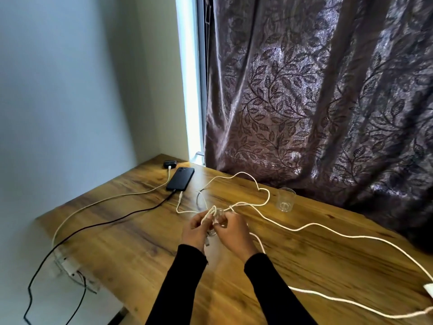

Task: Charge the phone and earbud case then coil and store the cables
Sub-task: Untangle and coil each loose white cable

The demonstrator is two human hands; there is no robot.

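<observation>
Both hands meet over the worktop (304, 266): left hand (195, 233) and right hand (230, 231) pinch small loops of white cable (311, 225). Coiling looks underway; next, draw in the slack. Phone (180, 178) and earbud case (168, 164) sit plugged in at the far corner.

Wooden table (304, 273) with phone (180, 178), earbud case (168, 164), cables (311, 225), glass (285, 199).
</observation>
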